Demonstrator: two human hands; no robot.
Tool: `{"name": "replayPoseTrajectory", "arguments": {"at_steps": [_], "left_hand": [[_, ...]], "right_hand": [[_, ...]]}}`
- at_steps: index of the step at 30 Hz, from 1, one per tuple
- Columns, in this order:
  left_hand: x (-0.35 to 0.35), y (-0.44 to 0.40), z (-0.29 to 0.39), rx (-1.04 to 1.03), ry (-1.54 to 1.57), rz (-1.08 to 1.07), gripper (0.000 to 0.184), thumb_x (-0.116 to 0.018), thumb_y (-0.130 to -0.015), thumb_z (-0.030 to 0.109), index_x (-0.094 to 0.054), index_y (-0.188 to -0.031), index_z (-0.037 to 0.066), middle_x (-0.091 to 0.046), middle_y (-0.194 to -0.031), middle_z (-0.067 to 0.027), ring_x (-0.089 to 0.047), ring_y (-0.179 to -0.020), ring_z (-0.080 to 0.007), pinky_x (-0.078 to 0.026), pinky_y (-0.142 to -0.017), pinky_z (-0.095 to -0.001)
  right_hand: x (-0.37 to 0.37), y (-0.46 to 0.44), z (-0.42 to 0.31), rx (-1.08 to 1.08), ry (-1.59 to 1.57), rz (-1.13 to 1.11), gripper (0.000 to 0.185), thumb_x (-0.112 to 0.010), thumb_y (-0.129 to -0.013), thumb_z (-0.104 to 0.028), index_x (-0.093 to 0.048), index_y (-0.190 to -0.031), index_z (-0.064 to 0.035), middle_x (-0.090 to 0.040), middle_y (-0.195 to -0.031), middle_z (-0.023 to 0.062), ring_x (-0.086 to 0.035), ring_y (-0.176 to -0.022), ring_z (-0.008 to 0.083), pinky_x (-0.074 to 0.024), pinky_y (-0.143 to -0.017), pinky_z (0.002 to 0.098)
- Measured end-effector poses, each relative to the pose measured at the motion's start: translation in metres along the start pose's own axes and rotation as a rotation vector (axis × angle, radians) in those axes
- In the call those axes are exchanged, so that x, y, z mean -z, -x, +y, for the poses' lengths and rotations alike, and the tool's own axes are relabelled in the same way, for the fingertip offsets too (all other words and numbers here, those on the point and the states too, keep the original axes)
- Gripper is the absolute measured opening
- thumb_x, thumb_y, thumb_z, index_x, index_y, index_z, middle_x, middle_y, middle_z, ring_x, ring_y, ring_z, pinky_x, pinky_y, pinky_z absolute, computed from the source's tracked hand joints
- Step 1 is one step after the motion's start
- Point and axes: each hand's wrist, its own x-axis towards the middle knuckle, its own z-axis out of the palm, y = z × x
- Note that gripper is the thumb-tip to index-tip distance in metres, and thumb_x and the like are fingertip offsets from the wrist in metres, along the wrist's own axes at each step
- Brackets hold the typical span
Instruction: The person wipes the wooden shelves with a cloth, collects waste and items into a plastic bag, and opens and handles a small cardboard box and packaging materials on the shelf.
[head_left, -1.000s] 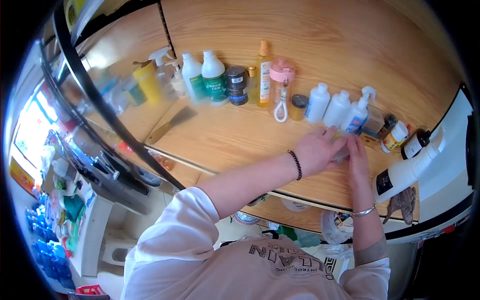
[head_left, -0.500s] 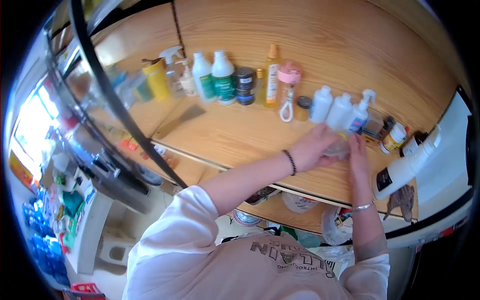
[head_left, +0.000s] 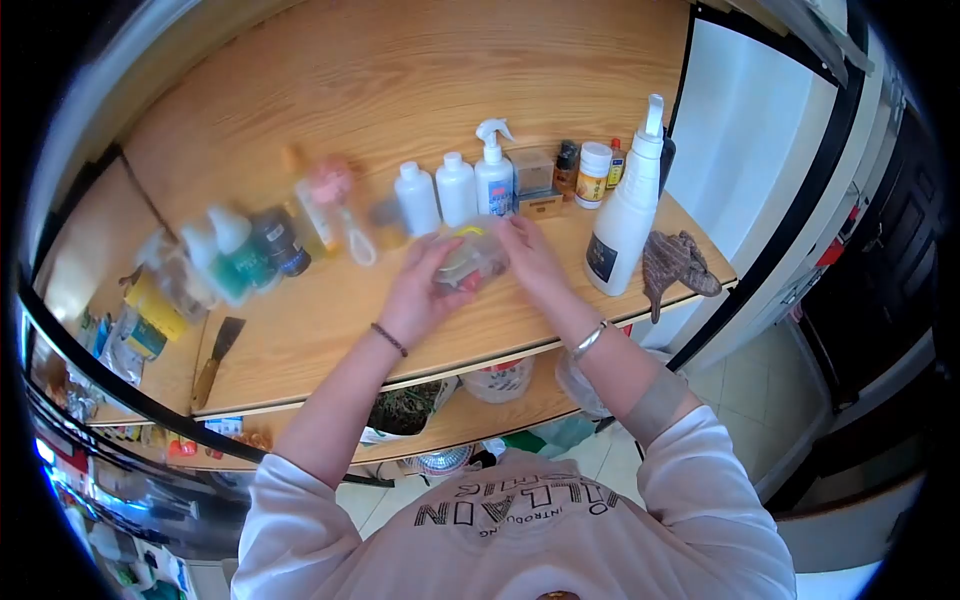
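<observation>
Both hands hold a clear plastic container (head_left: 480,245) with a yellow patch on top and something reddish low on it; its contents are too blurred to name. My left hand (head_left: 425,285) wraps its near left side. Against its right side, the fingers of my right hand (head_left: 530,255) are pressed. The container is over the wooden shelf, just in front of a white spray bottle (head_left: 493,180) and two white bottles, the nearer one (head_left: 458,190) beside the sprayer. I cannot tell whether its base touches the shelf.
A tall white spray bottle (head_left: 622,225) and a crumpled brown cloth (head_left: 680,265) stand at the right. Small jars, including a white-capped one (head_left: 594,175), line the back. A scraper (head_left: 218,362) lies at the left front edge. Blurred bottles fill the left. A lower shelf (head_left: 500,405) holds bags.
The view has swung to the right, so the bottles appear further left and the right end of the shelf shows more. Both hands stay on the container.
</observation>
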Motion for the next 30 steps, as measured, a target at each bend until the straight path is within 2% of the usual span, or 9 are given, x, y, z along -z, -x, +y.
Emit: {"name": "replayPoseTrajectory", "arguments": {"at_steps": [10,13,15,18,19,21,23,26,30], "left_hand": [[0.002,-0.005,0.011,-0.091,-0.043,0.114,0.057,-0.079,-0.068,0.015,-0.046,-0.114,0.007,-0.055,-0.104,-0.0172,-0.055,-0.096,-0.0323,-0.048,-0.083,-0.0369],[0.004,-0.003,0.009,-0.099,-0.098,0.114,0.059,-0.079,-0.068,0.016,-0.046,-0.116,0.008,-0.055,-0.104,-0.0167,-0.056,-0.096,-0.0313,-0.048,-0.082,-0.0369],[0.002,0.0,0.011,-0.052,-0.045,0.115,0.06,-0.079,-0.068,0.016,-0.046,-0.117,0.008,-0.054,-0.105,-0.0166,-0.056,-0.096,-0.0308,-0.048,-0.082,-0.0364],[-0.002,0.004,0.009,0.034,0.057,0.105,0.062,-0.079,-0.068,0.016,-0.045,-0.119,0.008,-0.054,-0.107,-0.0162,-0.055,-0.098,-0.0296,-0.048,-0.083,-0.0355],[-0.003,0.006,0.006,0.072,0.104,0.099,0.063,-0.079,-0.068,0.016,-0.044,-0.12,0.009,-0.053,-0.108,-0.016,-0.055,-0.099,-0.0289,-0.048,-0.083,-0.0352],[0.0,0.006,-0.004,0.073,0.102,0.051,0.063,-0.079,-0.068,0.016,-0.045,-0.12,0.009,-0.053,-0.11,-0.016,-0.055,-0.1,-0.0287,-0.048,-0.083,-0.035],[0.006,0.005,-0.012,0.076,0.101,0.01,0.063,-0.079,-0.068,0.016,-0.045,-0.12,0.009,-0.052,-0.111,-0.016,-0.055,-0.101,-0.0284,-0.048,-0.083,-0.0348],[0.012,0.003,-0.018,0.334,0.437,-0.095,0.066,-0.078,-0.068,0.008,-0.044,-0.124,0.014,-0.042,-0.127,-0.0117,-0.046,-0.116,-0.0249,-0.049,-0.084,-0.0315],[0.012,-0.002,-0.017,0.066,-0.028,0.007,0.056,-0.076,-0.071,0.014,-0.049,-0.119,0.011,-0.041,-0.13,-0.0171,-0.044,-0.119,-0.0327,-0.046,-0.089,-0.0357]], "right_hand": [[0.021,0.022,-0.005,0.116,0.266,-0.031,0.056,-0.051,-0.089,-0.036,-0.04,-0.128,0.0025,-0.06,-0.107,0.0215,-0.061,-0.095,0.0282,-0.0463,-0.084,0.0338],[0.023,0.021,-0.006,0.234,0.336,-0.025,0.047,-0.052,-0.088,-0.025,-0.042,-0.128,-0.003,-0.06,-0.107,0.0214,-0.06,-0.096,0.0318,-0.0462,-0.084,0.0347],[0.024,0.011,-0.01,0.494,0.469,-0.029,0.044,-0.051,-0.085,-0.014,-0.043,-0.128,-0.0077,-0.058,-0.111,0.0206,-0.056,-0.103,0.0341,-0.0441,-0.089,0.0366],[0.027,-0.001,-0.022,0.252,0.339,-0.191,0.047,-0.051,-0.082,-0.007,-0.042,-0.128,-0.0088,-0.052,-0.119,0.0188,-0.05,-0.112,0.0345,-0.0402,-0.095,0.0378],[0.03,-0.004,-0.021,0.249,0.336,-0.191,0.047,-0.051,-0.082,-0.007,-0.042,-0.128,-0.0088,-0.052,-0.119,0.0188,-0.05,-0.112,0.0345,-0.0402,-0.095,0.0378],[0.035,-0.008,-0.018,0.584,0.505,-0.35,0.049,-0.055,-0.079,-0.007,-0.043,-0.126,-0.0079,-0.047,-0.125,0.0177,-0.045,-0.118,0.0333,-0.0377,-0.099,0.0376],[0.036,-0.005,-0.019,0.574,0.485,-0.41,0.049,-0.058,-0.077,-0.008,-0.044,-0.124,-0.0074,-0.046,-0.127,0.0172,-0.045,-0.118,0.0332,-0.0377,-0.099,0.0372],[0.034,-0.001,-0.022,0.6,0.513,-0.455,0.049,-0.063,-0.075,-0.011,-0.045,-0.121,-0.007,-0.044,-0.129,0.0163,-0.044,-0.119,0.0329,-0.0376,-0.099,0.0369],[0.029,0.001,-0.025,0.684,0.684,-0.358,0.052,-0.068,-0.073,-0.019,-0.047,-0.119,-0.0083,-0.043,-0.131,0.0143,-0.042,-0.121,0.0321,-0.0373,-0.099,0.038]]}}
